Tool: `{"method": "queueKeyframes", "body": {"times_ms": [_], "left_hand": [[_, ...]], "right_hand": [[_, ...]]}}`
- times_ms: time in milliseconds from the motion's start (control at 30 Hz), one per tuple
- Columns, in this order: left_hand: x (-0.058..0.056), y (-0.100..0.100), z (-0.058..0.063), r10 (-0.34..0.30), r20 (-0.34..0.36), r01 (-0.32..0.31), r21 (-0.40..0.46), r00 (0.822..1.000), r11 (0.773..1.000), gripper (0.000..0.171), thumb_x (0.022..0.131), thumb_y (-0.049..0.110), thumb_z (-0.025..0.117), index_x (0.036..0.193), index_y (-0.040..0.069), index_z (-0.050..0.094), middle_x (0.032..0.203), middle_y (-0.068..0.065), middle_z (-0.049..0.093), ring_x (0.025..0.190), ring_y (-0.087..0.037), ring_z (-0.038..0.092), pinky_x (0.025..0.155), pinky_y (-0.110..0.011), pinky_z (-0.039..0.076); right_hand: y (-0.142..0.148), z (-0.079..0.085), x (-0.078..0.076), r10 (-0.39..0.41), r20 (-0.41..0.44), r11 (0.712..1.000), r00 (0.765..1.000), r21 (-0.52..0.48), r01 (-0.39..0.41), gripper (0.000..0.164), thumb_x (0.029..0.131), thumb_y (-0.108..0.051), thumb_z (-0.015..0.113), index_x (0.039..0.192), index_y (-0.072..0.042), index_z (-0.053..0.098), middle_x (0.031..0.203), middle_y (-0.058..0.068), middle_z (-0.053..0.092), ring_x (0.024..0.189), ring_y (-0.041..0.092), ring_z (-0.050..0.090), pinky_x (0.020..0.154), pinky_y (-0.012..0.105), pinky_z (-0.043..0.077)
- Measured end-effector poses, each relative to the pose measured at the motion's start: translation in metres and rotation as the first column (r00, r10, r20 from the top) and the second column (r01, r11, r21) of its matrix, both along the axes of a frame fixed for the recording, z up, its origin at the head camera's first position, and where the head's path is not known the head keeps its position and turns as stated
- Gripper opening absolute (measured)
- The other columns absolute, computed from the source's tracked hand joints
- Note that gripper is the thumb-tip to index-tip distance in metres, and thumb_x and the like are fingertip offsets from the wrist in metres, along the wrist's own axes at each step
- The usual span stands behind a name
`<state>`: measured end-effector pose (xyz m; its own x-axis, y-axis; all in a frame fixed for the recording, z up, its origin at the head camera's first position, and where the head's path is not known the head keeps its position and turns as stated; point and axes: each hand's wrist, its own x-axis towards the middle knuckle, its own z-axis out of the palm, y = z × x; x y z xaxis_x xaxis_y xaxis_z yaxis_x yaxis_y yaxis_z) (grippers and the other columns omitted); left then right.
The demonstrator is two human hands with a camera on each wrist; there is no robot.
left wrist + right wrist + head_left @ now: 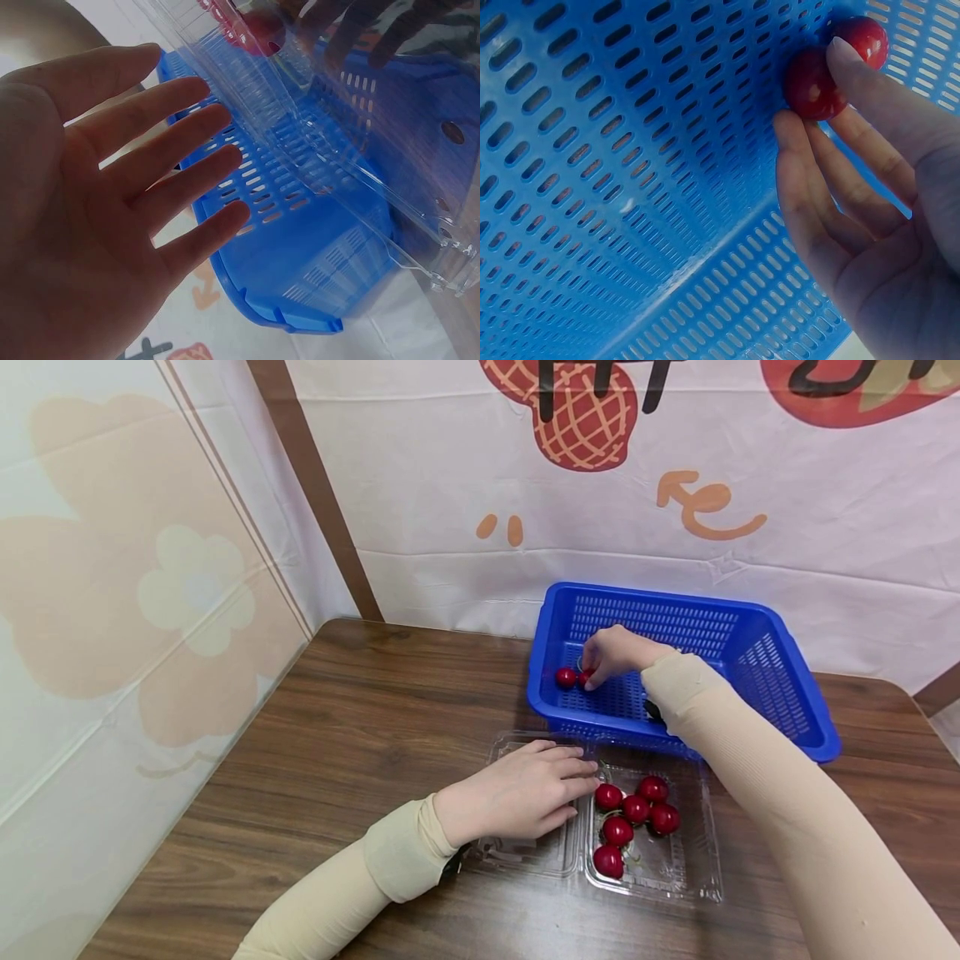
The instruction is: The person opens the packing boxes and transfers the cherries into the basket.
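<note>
My right hand (618,650) reaches into the blue slotted basket (660,596). In the right wrist view, its thumb and fingers pinch a dark red cherry (810,90). A second cherry (870,37) lies right beside that one inside the basket. My left hand (513,793) is over the lid half of a clear plastic clamshell box (693,881), palm down, fingers spread and nearly straight. Its fingertips come to the hinge side, close to several cherries (636,810) with thin green stems in the other half. The left wrist view shows the left hand (112,180) holding nothing.
The box lies opened out on a brown wooden table (360,760), just in front of the basket. Behind the table hangs a printed white cloth (435,577); another pale flowered sheet (112,610) borders the left side.
</note>
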<state>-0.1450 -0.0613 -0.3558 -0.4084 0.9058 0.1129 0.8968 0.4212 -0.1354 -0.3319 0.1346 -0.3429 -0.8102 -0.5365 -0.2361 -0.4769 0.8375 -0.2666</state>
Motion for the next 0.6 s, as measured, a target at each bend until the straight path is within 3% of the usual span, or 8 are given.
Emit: {"method": "queueKeyframes", "body": {"times_ms": [333, 600], "left_hand": [[0.0004, -0.0001, -0.0004, -0.001, -0.008, 0.001, -0.006, 1.000, 1.000, 0.043, 0.090, 0.034, 0.052, 0.128, 0.017, 0.057, 0.133, -0.001, 0.055, 0.126, -0.021, 0.042, 0.105, -0.039, 0.036], [0.0008, -0.0005, 0.0007, 0.003, -0.003, -0.003, -0.007, 1.000, 1.000, 0.043, 0.090, 0.034, 0.051, 0.128, 0.017, 0.057, 0.133, -0.001, 0.055, 0.126, -0.021, 0.042, 0.105, -0.039, 0.036]], "right_hand": [[0.0033, -0.0026, -0.0035, 0.036, 0.000, 0.998, 0.999, -0.050, -0.036, 0.037, 0.067, -0.033, 0.079, 0.088, -0.006, 0.069, 0.090, 0.013, 0.070, 0.079, 0.021, 0.063, 0.072, 0.040, 0.054], [0.0004, 0.0012, 0.0001, 0.028, 0.011, 1.000, 1.000, -0.009, -0.028, 0.035, 0.072, -0.026, 0.076, 0.096, -0.003, 0.068, 0.098, 0.015, 0.070, 0.086, 0.022, 0.063, 0.079, 0.042, 0.053]]}}
